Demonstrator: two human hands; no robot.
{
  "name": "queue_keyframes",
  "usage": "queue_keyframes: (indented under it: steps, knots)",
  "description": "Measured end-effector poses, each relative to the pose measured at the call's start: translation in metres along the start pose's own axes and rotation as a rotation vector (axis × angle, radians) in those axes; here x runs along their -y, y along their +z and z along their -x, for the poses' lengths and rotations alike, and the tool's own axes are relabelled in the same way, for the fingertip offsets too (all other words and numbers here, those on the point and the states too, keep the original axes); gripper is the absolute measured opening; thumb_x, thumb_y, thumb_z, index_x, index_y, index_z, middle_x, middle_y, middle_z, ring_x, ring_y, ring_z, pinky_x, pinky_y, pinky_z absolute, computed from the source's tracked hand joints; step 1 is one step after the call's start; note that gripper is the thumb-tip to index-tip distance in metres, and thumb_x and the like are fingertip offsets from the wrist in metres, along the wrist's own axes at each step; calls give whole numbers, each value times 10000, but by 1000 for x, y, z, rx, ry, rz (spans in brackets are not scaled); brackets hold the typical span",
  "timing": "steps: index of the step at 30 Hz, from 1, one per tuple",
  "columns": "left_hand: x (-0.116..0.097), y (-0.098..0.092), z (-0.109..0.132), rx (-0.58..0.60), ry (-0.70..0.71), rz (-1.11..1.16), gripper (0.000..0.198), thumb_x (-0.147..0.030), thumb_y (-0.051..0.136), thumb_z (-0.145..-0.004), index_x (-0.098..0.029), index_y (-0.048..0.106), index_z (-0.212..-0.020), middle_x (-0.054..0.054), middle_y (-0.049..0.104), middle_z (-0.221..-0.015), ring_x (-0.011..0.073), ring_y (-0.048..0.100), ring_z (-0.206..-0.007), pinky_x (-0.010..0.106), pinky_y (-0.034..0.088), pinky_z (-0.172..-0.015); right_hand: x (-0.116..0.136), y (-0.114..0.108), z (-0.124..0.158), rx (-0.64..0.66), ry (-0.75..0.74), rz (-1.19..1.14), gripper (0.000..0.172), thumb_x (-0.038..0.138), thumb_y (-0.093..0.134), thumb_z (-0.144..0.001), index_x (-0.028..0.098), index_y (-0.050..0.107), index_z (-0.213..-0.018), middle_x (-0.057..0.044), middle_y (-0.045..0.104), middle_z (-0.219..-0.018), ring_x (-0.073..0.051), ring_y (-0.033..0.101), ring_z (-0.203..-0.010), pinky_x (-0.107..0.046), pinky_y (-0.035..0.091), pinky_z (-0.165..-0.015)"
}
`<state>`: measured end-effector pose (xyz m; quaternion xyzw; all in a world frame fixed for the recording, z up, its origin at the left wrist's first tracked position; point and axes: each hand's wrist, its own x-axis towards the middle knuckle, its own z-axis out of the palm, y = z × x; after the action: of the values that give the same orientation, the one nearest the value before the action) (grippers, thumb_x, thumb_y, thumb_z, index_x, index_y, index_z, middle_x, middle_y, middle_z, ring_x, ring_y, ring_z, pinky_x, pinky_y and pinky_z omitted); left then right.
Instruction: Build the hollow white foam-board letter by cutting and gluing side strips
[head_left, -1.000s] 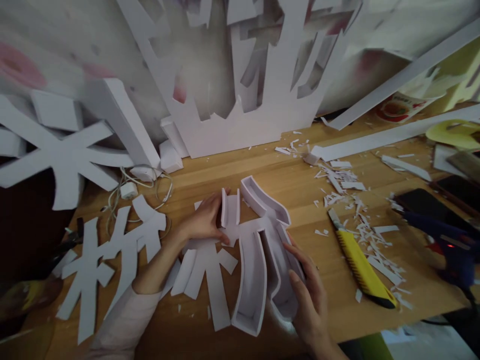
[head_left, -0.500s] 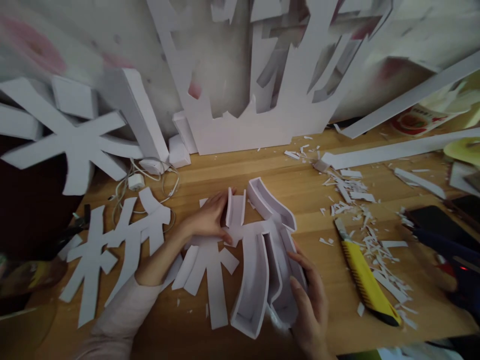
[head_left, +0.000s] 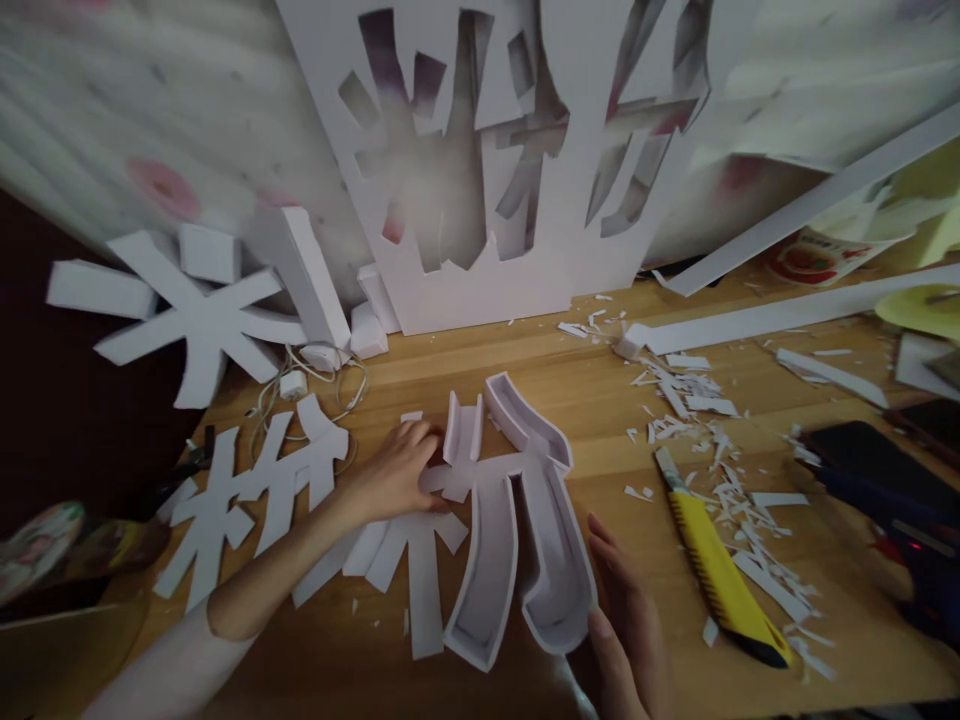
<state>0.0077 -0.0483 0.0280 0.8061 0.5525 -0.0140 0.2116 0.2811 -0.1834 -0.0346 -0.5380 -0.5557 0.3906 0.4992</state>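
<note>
In the middle of the table lies a white foam-board letter (head_left: 559, 590) with thin walls standing along its edges. My right hand (head_left: 630, 620) is beside its right wall, fingers and thumb apart, with its thumb tip close to the lower curve. Left of a short two-walled section (head_left: 463, 430), my left hand (head_left: 397, 468) hovers over flat white cut-out pieces (head_left: 425, 590). Its fingers are bent but apart from the thumb, and I see nothing gripped between them. Part of the flat piece is hidden under this hand.
A yellow utility knife (head_left: 724, 570) lies at right beside white scraps (head_left: 720, 480). A dark glue gun (head_left: 892, 510) with a red light is at the right edge. A cut-out board (head_left: 480, 300) leans behind. Thick foam characters (head_left: 214, 310), a white cable (head_left: 345, 385) and flat cut-outs (head_left: 217, 500) are left.
My right hand has come off the letter's right wall, and its fingers have spread. My left hand has drawn back left from the short walled section. The view has tilted up slightly.
</note>
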Motion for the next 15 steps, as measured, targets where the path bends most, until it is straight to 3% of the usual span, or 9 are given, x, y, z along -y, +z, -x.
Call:
queue_keyframes:
  steps: [3,9,15]
  knots:
    - [-11,2,2,3,-90,0,624,-514,860,-597,-144,615,-1036,122,530,-1182,331,485,-1132,471,421,-998,-1,-7,-1,57,5,-36,452,418,433,-977,253,426,-1397,-102,371,-1509,-294,337,-1404,-524,347,-1115]
    - [-12,12,-5,-10,-146,6,479,-429,836,-660,-150,646,-999,107,578,-1069,298,538,-1041,420,448,-932,7,-17,-10,235,19,-2,459,365,427,-994,263,344,-1434,-96,391,-1485,-248,397,-1360,-463,318,-1152]
    - [-15,13,-2,-19,-145,18,405,-441,789,-707,-179,642,-979,83,601,-1027,264,570,-985,377,469,-881,7,-16,-9,216,11,32,500,374,438,-988,237,308,-1451,-97,375,-1495,-246,380,-1371,-439,306,-1161]
